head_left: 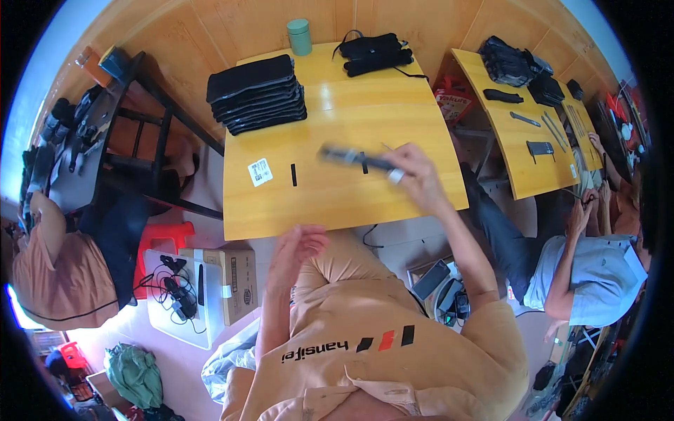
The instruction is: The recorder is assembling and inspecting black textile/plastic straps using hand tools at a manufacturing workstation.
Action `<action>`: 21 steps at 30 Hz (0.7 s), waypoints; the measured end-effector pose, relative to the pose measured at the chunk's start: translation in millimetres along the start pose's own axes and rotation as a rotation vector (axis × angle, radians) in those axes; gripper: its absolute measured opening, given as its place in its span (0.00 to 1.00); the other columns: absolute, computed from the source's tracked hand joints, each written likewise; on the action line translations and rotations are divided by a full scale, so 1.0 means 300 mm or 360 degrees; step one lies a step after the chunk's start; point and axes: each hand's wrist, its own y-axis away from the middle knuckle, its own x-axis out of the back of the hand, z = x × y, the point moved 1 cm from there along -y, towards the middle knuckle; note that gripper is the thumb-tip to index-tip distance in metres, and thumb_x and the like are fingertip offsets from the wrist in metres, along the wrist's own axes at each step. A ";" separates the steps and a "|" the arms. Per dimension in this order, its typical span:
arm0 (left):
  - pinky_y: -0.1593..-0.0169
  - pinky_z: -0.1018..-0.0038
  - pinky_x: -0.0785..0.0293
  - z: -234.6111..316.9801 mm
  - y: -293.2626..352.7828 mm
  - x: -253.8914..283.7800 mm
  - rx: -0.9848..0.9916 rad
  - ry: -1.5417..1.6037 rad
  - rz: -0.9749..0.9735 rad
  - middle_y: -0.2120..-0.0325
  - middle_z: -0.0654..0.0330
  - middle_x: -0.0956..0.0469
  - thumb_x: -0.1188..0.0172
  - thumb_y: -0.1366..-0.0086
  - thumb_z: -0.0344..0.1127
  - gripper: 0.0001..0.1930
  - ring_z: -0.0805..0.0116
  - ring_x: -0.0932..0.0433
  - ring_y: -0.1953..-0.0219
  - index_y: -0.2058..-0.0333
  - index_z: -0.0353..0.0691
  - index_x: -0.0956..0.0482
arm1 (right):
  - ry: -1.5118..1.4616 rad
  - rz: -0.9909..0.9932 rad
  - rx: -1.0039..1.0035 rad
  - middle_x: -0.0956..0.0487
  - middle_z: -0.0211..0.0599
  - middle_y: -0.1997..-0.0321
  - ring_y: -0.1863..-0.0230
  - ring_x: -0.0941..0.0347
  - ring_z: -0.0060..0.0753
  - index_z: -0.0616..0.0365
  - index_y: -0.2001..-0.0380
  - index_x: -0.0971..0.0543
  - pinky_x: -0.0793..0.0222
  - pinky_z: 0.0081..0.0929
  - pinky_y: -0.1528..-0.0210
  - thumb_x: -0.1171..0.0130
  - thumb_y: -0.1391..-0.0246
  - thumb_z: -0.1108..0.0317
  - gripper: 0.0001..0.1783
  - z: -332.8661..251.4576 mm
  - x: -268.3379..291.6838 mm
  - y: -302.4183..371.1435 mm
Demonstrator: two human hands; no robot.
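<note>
Over the right half of the yellow table (337, 203), my right hand (420, 179) is closed round a dark, rod-shaped thing (351, 156) with a pale band near my fingers. Its far end points left and is smeared by motion, so its exact kind does not show. My left hand (298, 247) hangs at the table's front edge, fingers loosely bent and apart, holding nothing. A white printed label sheet (260, 172) lies on the tabletop, with a short black strip (294, 175) beside it. Another black strip (364, 163) lies just under the held rod.
Flat black fabric pieces (254, 95) are stacked at the back left, near a green lidded canister (299, 36). Black rolled bundles (375, 55) with straps lie at the back right. Other people sit at tables on both sides. A white bin (165, 319) with cables stands left, below.
</note>
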 end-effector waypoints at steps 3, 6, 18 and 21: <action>0.75 0.83 0.32 -0.008 0.006 -0.081 0.0524 0.0756 -0.0560 0.73 0.51 0.25 0.61 0.39 0.62 0.36 0.71 0.27 0.78 0.59 0.26 0.30 | 0.0176 -0.0308 0.0422 0.29 0.35 0.67 0.62 0.33 0.37 0.55 0.61 0.23 0.38 0.31 0.57 0.43 0.62 0.74 0.19 -0.132 -0.087 0.023; 0.81 0.82 0.36 -0.048 0.021 -0.067 0.0567 0.1213 -0.0909 0.77 0.49 0.27 0.61 0.40 0.63 0.38 0.70 0.30 0.82 0.58 0.24 0.32 | 0.0220 -0.0412 0.0552 0.29 0.33 0.67 0.63 0.32 0.39 0.50 0.62 0.23 0.37 0.34 0.59 0.42 0.66 0.77 0.21 -0.190 -0.111 0.055; 0.70 0.76 0.27 0.076 0.018 -0.094 0.0176 0.0625 -0.0114 0.71 0.53 0.26 0.52 0.38 0.41 0.17 0.64 0.25 0.68 0.57 0.33 0.34 | 0.0819 0.0243 -0.0268 0.32 0.44 0.60 0.57 0.36 0.47 0.59 0.54 0.31 0.39 0.39 0.56 0.43 0.59 0.72 0.23 0.217 -0.078 0.050; 0.67 0.77 0.25 0.094 -0.008 -0.094 0.0079 0.0657 -0.0293 0.67 0.53 0.26 0.50 0.38 0.36 0.15 0.67 0.24 0.67 0.56 0.36 0.37 | 0.0999 0.0093 -0.0446 0.33 0.43 0.63 0.60 0.36 0.46 0.59 0.57 0.30 0.39 0.40 0.59 0.43 0.59 0.74 0.21 0.297 -0.097 0.071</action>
